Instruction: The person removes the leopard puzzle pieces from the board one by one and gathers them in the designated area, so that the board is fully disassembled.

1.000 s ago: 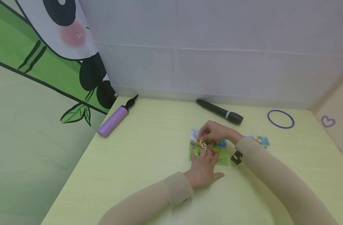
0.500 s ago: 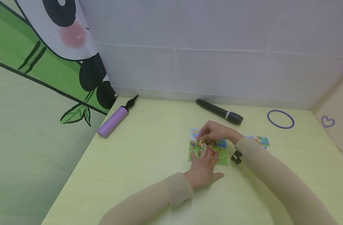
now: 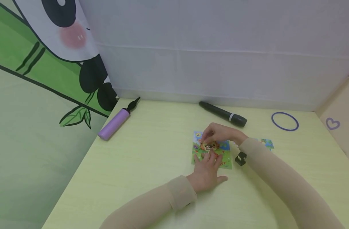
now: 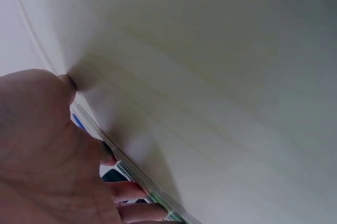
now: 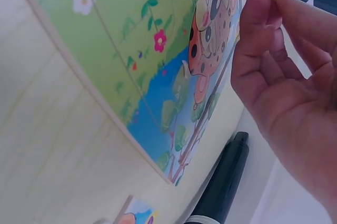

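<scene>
The puzzle board (image 3: 211, 152) lies flat at the tabletop (image 3: 151, 152) centre. The left hand (image 3: 207, 171) presses its 6 o'clock edge with straight fingers. The right hand (image 3: 220, 133) pinches a tiger-face piece (image 3: 209, 146) on it. A microphone (image 3: 223, 114) lies at 12 o'clock.

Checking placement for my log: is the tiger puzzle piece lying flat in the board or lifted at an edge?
Lifted: in the right wrist view the tiger piece tilts up off the puzzle board, pinched by the right hand.
</scene>
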A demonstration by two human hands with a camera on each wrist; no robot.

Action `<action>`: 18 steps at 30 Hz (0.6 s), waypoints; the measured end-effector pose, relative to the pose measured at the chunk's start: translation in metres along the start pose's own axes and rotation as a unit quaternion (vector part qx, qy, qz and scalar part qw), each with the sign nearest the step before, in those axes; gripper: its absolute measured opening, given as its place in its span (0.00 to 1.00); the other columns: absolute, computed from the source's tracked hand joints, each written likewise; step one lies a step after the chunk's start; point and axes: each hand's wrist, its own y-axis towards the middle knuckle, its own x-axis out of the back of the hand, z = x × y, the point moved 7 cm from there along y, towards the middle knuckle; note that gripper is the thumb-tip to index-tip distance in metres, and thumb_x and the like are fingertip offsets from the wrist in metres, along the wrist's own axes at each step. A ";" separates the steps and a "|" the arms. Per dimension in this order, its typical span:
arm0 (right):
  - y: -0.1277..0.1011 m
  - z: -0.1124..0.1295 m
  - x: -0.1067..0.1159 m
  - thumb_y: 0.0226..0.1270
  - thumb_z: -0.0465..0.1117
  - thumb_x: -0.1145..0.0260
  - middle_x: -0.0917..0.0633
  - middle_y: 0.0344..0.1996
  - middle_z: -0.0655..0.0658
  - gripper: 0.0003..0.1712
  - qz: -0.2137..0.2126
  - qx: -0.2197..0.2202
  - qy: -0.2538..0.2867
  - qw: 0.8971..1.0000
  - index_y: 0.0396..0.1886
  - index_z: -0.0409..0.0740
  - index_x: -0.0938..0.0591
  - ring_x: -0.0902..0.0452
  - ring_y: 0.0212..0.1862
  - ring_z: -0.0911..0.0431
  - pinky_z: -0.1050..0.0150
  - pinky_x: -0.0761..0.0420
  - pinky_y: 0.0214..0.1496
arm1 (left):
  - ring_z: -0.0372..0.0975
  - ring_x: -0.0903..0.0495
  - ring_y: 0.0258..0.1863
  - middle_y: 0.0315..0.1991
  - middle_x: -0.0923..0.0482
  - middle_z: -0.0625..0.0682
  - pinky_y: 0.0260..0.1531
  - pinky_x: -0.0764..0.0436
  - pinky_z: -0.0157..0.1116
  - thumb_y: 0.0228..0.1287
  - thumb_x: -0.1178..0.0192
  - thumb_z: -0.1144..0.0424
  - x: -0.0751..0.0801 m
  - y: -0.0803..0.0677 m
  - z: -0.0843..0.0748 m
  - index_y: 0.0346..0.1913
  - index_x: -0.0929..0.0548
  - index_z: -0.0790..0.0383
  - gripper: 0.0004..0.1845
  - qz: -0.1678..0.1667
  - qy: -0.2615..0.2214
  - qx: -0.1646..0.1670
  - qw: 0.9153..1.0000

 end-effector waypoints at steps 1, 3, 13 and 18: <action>0.000 0.000 0.000 0.64 0.30 0.36 0.14 0.34 0.43 0.06 0.004 -0.003 0.001 1.000 0.38 0.36 0.14 0.19 0.34 0.48 0.53 0.21 0.39 | 0.51 0.44 0.68 0.74 0.52 0.55 0.57 0.39 0.60 0.62 0.70 0.26 0.000 0.000 0.000 0.77 0.53 0.47 0.45 0.000 0.001 0.000 1.000; 0.001 0.000 -0.001 0.65 0.30 0.36 0.14 0.34 0.43 0.06 0.008 -0.007 -0.003 1.000 0.39 0.36 0.14 0.19 0.34 0.47 0.52 0.21 0.39 | 0.51 0.43 0.67 0.74 0.52 0.55 0.57 0.39 0.60 0.62 0.70 0.26 0.000 0.000 0.000 0.77 0.53 0.47 0.45 0.000 0.006 -0.001 1.000; 0.004 0.002 -0.002 0.65 0.28 0.37 0.15 0.29 0.45 0.06 0.001 0.007 -0.065 0.998 0.36 0.36 0.15 0.19 0.31 0.49 0.58 0.20 0.35 | 0.52 0.41 0.66 0.73 0.51 0.56 0.56 0.38 0.60 0.63 0.72 0.26 -0.004 0.004 0.000 0.76 0.53 0.48 0.45 -0.010 0.018 -0.006 1.000; 0.006 0.000 -0.003 0.66 0.27 0.39 0.15 0.30 0.45 0.06 0.002 0.011 -0.065 0.998 0.36 0.36 0.15 0.20 0.31 0.50 0.59 0.21 0.36 | 0.51 0.41 0.66 0.73 0.51 0.55 0.56 0.38 0.60 0.62 0.72 0.26 -0.002 0.002 0.000 0.76 0.52 0.47 0.45 -0.008 0.018 -0.004 1.000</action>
